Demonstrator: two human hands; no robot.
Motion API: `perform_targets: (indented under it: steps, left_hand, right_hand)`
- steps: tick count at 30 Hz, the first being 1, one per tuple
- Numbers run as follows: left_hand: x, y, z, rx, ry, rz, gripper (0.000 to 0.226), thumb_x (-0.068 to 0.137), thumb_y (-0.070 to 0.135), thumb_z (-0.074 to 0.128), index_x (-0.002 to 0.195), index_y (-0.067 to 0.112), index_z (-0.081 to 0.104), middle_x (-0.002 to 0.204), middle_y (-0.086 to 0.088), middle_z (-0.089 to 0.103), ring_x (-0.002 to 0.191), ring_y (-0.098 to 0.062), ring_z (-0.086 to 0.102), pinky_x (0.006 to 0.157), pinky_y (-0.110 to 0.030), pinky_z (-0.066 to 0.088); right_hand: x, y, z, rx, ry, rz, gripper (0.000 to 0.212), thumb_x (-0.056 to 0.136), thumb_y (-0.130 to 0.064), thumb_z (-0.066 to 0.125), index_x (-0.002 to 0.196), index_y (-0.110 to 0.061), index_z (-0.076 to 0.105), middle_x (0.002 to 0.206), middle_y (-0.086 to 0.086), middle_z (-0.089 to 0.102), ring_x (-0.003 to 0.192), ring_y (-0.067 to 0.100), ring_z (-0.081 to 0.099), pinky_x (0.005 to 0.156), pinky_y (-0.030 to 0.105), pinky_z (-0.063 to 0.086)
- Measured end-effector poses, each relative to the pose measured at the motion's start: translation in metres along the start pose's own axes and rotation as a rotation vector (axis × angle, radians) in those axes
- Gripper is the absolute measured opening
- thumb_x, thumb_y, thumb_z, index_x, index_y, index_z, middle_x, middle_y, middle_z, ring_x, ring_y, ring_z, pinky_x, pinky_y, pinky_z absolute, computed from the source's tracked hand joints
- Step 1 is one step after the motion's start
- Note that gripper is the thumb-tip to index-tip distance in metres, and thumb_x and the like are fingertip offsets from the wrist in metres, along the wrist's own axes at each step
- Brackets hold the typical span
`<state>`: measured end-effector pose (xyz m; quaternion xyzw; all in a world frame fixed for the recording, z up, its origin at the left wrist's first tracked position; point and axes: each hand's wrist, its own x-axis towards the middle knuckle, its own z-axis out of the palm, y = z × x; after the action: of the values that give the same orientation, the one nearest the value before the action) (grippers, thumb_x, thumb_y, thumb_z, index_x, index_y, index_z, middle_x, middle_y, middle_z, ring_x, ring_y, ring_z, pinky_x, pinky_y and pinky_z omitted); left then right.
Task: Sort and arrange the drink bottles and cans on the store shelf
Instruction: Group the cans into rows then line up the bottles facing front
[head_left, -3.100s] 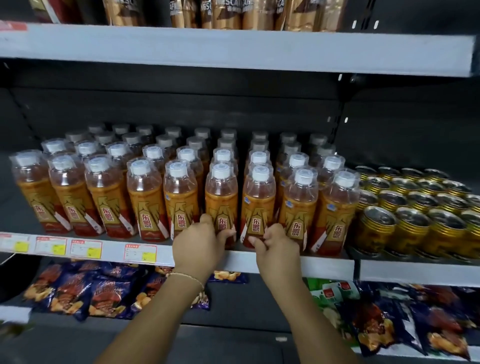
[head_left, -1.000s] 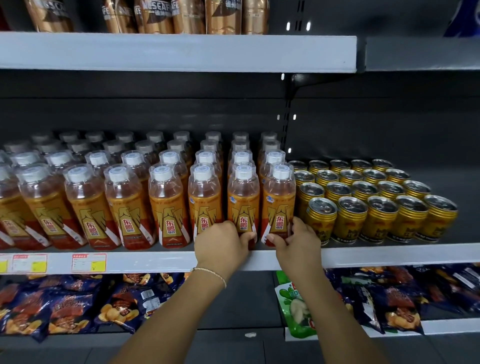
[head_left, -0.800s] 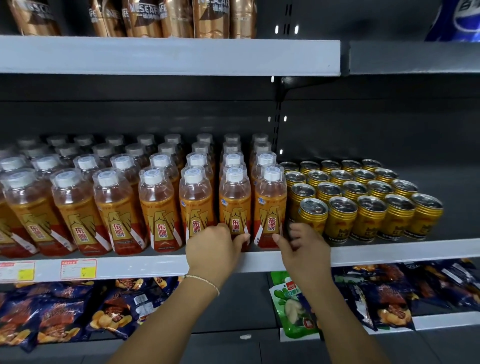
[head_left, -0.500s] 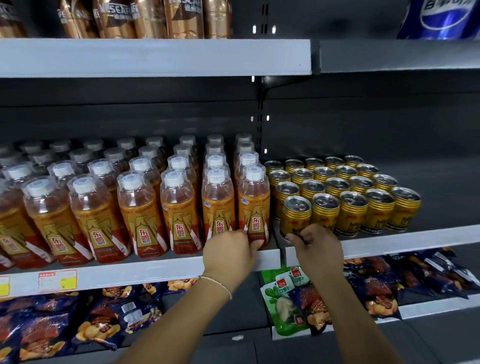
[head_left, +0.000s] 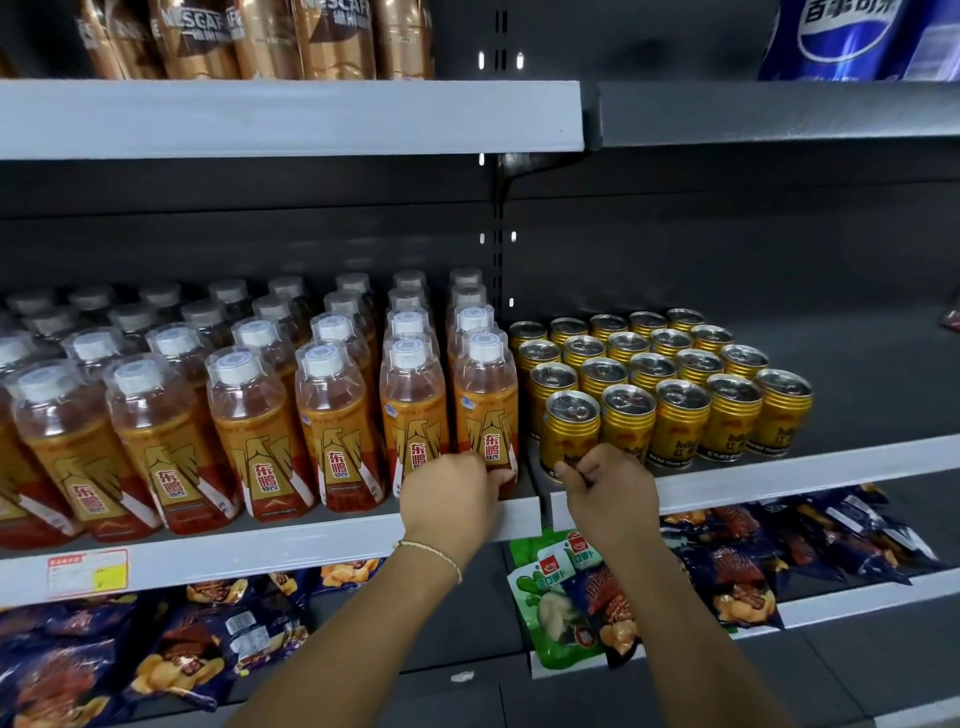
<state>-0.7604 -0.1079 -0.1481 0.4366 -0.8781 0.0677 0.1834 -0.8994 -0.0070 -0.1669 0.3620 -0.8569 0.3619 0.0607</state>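
Left of the slotted upright (head_left: 498, 223), orange bottles (head_left: 249, 431) stand in rows on the shelf (head_left: 260, 548). Just left of the upright, the left hand (head_left: 452, 501) curls round the foot of the end bottle (head_left: 485, 410). It looks full, tall and probably tippy, with a slick sleeve, so a low grip suits sliding it. Apart from it, just right of the upright, the right hand (head_left: 610, 496) has its fingers curled against the front can (head_left: 571, 431); I cannot tell whether it grips. The gold cans (head_left: 680, 415) further right look stiff, squat and steady, best held round the wall.
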Motion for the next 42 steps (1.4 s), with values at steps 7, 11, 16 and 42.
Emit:
perform_targets:
  steps: [7, 11, 16, 42]
  left_hand:
    - [-0.002, -0.007, 0.001, 0.003, -0.007, 0.042, 0.051, 0.096, 0.061, 0.036, 0.090, 0.018, 0.063, 0.087, -0.002, 0.070, 0.081, -0.025, 0.068, 0.057, -0.027, 0.033]
    - [-0.004, -0.013, -0.001, 0.028, 0.022, 0.030, 0.054, 0.095, 0.066, 0.028, 0.082, 0.022, 0.056, 0.082, 0.001, 0.068, 0.075, -0.022, 0.067, 0.052, -0.026, 0.032]
    - [-0.010, -0.017, 0.004, -0.005, 0.053, 0.098, 0.045, 0.098, 0.060, 0.029, 0.092, 0.022, 0.054, 0.090, 0.001, 0.068, 0.081, -0.022, 0.067, 0.057, -0.028, 0.033]
    - [-0.018, -0.033, 0.035, -0.162, 0.516, 0.195, 0.039, 0.088, 0.045, 0.051, 0.059, 0.020, 0.063, 0.048, 0.006, 0.055, 0.037, -0.013, 0.051, 0.037, -0.020, 0.036]
  right_hand:
    - [0.005, -0.047, -0.029, 0.421, 0.122, -0.151, 0.019, 0.101, -0.035, 0.048, 0.097, -0.023, 0.062, 0.088, -0.009, 0.066, 0.084, 0.006, 0.061, 0.073, 0.020, 0.046]
    - [0.060, -0.103, -0.038, 1.081, -0.293, 0.185, 0.041, 0.104, -0.045, 0.039, 0.137, -0.024, 0.049, 0.139, 0.000, 0.054, 0.126, 0.013, 0.050, 0.100, 0.026, 0.041]
    - [0.128, -0.141, -0.015, 1.185, -0.574, 0.507, 0.039, 0.100, -0.054, 0.042, 0.100, -0.020, 0.061, 0.096, 0.012, 0.073, 0.089, 0.029, 0.072, 0.080, 0.045, 0.059]
    - [0.188, -0.135, 0.034, 1.066, -0.675, 0.465, 0.081, 0.106, -0.024, 0.038, 0.030, -0.009, 0.060, 0.040, 0.004, 0.059, 0.032, 0.013, 0.058, 0.031, 0.018, 0.042]
